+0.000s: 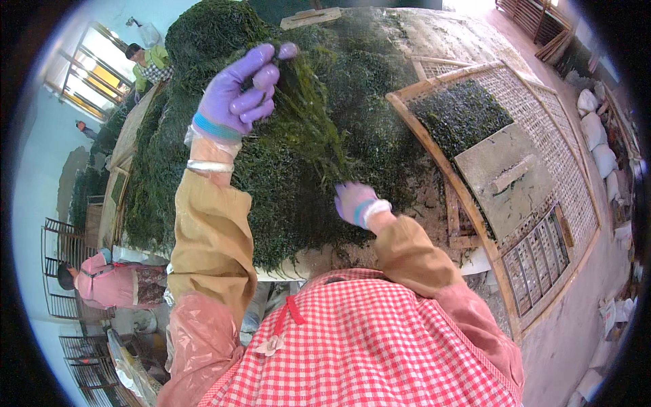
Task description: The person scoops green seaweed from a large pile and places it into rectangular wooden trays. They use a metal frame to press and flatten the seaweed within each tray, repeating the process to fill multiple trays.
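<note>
My left hand (239,94), in a purple glove with a blue cuff, is raised over the pile and pinches a tuft of wet green seaweed strands (318,112). The strands hang down and to the right, towards my right hand (356,203). That hand, gloved alike, is low at the near side of the pile, touching seaweed at the strands' lower end. Blur and the seaweed hide its fingertips. Around both hands spreads a heap of dark green seaweed (285,203), higher at the far left.
On my right lies a wood-framed woven screen (552,127) with a seaweed layer (460,112), a flat board with a handle (503,178) and a small slatted frame (536,262). Two people (150,63), (104,280) are at the left. White sacks (595,132) line the right wall.
</note>
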Demonstrator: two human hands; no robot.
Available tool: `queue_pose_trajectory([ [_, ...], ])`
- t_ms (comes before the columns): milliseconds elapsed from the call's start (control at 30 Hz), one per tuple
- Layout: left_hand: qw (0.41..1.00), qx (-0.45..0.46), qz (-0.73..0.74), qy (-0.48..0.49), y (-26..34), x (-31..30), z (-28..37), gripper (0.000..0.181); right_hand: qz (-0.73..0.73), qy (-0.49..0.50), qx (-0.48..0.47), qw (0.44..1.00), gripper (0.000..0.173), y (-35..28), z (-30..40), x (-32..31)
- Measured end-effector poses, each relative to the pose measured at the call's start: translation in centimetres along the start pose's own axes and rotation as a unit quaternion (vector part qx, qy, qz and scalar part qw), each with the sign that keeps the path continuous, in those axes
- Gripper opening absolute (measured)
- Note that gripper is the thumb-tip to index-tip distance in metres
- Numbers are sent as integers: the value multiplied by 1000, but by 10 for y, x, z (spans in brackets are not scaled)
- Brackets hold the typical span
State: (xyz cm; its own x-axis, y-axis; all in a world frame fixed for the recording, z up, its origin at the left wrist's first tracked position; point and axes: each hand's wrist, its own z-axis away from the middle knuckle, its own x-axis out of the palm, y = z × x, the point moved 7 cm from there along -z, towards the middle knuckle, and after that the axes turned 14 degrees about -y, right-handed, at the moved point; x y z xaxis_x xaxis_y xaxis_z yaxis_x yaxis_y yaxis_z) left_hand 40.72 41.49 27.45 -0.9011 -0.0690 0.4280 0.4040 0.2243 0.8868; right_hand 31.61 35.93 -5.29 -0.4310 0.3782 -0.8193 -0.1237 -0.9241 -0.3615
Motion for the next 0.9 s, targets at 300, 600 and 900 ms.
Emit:
queue_pose_trajectory([
  [300,962,8,-249,108,105,60,-18,25,50,-145,-44,987,39,-21,52,-24],
  [600,982,90,-165,29,132,102,-43,26,135,234,-10,963,50,-125,114,-293],
  [900,975,-4,-218,41,126,67,-80,24,36,308,32,950,51,-28,137,-98],
])
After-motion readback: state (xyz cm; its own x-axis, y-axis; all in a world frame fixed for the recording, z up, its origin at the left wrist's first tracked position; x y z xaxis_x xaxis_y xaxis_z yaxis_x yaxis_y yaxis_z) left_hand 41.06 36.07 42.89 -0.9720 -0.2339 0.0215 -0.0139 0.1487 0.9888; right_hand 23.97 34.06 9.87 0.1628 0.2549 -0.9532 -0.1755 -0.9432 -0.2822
